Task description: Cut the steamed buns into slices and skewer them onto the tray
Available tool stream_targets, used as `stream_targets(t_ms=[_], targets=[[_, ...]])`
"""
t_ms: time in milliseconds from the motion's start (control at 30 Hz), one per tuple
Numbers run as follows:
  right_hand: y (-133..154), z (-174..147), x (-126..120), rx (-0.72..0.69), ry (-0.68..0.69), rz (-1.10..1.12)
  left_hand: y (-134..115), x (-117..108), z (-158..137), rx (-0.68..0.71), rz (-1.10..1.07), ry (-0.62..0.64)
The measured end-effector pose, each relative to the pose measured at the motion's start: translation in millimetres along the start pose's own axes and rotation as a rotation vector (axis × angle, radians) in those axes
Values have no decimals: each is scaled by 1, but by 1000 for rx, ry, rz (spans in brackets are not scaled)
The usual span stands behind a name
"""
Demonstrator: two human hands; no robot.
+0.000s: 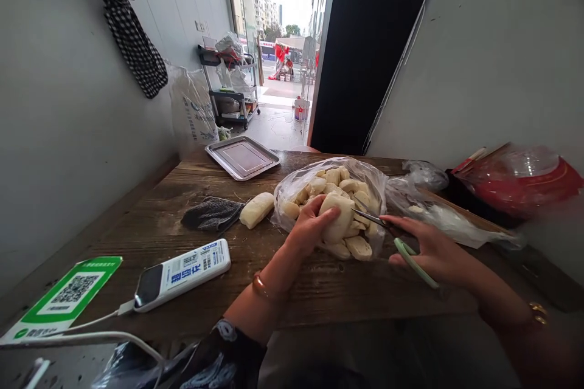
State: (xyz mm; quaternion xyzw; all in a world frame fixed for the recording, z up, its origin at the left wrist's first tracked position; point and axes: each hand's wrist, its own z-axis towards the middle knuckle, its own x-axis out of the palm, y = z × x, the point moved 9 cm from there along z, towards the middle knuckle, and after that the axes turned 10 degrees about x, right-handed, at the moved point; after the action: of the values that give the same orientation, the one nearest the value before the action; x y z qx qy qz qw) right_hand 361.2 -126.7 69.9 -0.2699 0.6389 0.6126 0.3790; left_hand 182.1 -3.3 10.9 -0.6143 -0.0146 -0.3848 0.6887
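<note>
My left hand (pixel 312 223) grips a pale steamed bun (pixel 336 219) above an open clear plastic bag (pixel 283 188). In my right hand (pixel 424 246) is a pair of scissors (pixel 413 261) with light green handles. The blades point left, their tips at the right edge of the bun. Several cut pale pieces (pixel 358 248) fill the bag beneath my hands. Another whole oblong bun (pixel 257 210) lies on the wooden table just left of the bag.
A grey cloth (pixel 212 214) lies left of the loose bun, with a metal tray (pixel 244 158) behind. Nearer are a white power bank (pixel 196 268) on a cable and a green QR card (pixel 68 295). Plastic bags (pixel 424 176) and a red bundle (pixel 524 185) sit at the right.
</note>
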Motion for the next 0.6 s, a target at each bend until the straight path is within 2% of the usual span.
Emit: stream_targets(t_ms=[433, 600], targets=[[16, 5, 1, -47, 50, -74, -6, 4, 1, 74, 134, 41], [20, 8, 4, -55, 108, -81, -6, 2, 1, 83, 162, 46]])
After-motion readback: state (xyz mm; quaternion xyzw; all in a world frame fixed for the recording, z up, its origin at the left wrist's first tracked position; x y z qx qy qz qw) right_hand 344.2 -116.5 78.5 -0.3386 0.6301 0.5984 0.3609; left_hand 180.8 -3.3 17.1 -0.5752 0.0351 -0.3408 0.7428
